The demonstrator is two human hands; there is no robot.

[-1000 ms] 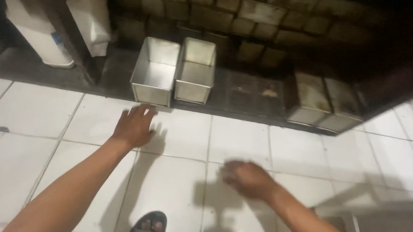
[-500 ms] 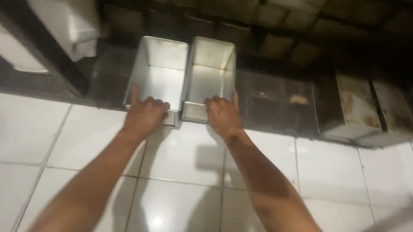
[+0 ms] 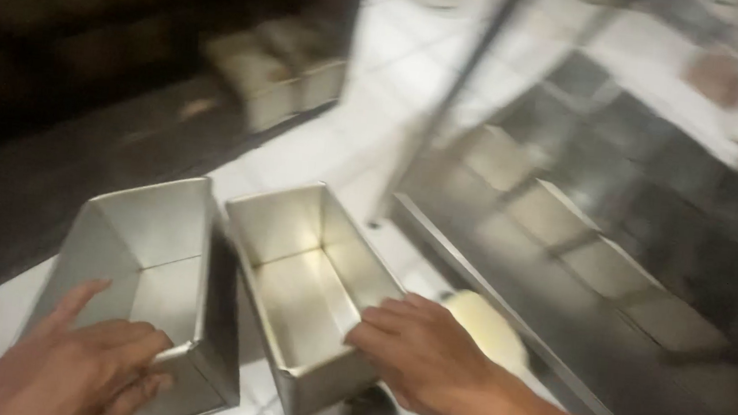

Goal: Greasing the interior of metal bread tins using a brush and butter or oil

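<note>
I carry two empty rectangular metal loaf tins above the white tiled floor. My left hand [image 3: 83,369] grips the near end of the left tin [image 3: 145,277], thumb inside the rim. My right hand [image 3: 422,359] clasps the near end of the right tin [image 3: 304,291], fingers hooked over its edge. The tins hang side by side, almost touching, with their open tops facing me. The picture is blurred by motion.
More metal tins [image 3: 279,71] stand on the dark ledge at the upper left. A metal rack with a dark shelf [image 3: 612,282] and a slanted upright post [image 3: 450,99] fills the right side. White floor tiles [image 3: 320,154] lie between them.
Both hands reached the two tins on the dark ledge, took hold of their near ends and lifted them off. The view has swung right toward the metal rack.
</note>
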